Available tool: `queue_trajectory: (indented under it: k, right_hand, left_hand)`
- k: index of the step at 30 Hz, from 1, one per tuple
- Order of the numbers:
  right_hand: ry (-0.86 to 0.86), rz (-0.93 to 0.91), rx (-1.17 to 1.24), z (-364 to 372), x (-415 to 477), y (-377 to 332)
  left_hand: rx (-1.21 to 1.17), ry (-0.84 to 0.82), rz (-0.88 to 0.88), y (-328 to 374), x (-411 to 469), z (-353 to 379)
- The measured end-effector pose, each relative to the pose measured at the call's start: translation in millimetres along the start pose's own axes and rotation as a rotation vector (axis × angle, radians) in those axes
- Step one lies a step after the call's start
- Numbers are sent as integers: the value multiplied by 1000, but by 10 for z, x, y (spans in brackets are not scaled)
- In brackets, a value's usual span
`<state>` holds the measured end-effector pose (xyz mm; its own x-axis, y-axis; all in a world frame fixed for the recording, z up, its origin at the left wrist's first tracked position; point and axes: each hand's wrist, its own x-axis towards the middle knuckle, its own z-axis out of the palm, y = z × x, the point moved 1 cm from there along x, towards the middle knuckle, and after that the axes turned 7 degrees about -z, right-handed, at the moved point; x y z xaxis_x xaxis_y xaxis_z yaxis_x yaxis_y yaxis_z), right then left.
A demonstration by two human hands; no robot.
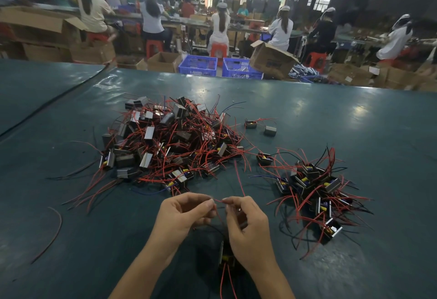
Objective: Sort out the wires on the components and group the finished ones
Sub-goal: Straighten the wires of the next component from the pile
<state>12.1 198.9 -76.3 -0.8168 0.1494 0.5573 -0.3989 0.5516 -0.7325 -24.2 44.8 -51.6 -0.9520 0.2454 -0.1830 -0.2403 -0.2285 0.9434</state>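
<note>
A dark green table is covered at its middle by a large pile of small boxy parts tangled in red wires. A smaller pile lies well apart to the right, and a loose wire is curved at the left. Near the front edge, a red wire is pinched between the fingertips of the left hand and the right hand. It is stretched left to right, with its free end slanted away toward the large pile. A component is seen between the wrists, its long axis toward the viewer, partly hidden by the right hand. Beyond the table, two blue crates are set side by side; their contents are too blurred to name.
</note>
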Motion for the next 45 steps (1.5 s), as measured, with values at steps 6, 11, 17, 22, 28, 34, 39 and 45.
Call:
queue_trajectory:
  k: [6, 11, 17, 22, 28, 34, 39, 45]
  right_hand:
    - [-8, 9, 12, 1, 0, -31]
    - [3, 12, 60, 4, 1, -34]
    - [8, 1, 79, 12, -9, -32]
    - [4, -43, 73, 24, -9, -55]
    - [-45, -91, 44, 97, -24, -69]
    - [11, -103, 23, 114, -6, -106]
    - [1, -195, -66, 68, -4, -158]
    - [27, -283, -284, 67, 7, -269]
  left_hand:
    - [293, 75, 214, 30, -11, -6]
    - [307, 57, 199, 28, -24, -14]
    - [254, 78, 180, 37, -24, -9]
    - [137, 101, 130, 37, -15, 16]
    - [88, 84, 83, 57, -25, 12]
    - [142, 103, 81, 64, -12, -19]
    - [147, 91, 62, 89, -25, -33]
    - [-73, 52, -166, 87, -20, -21]
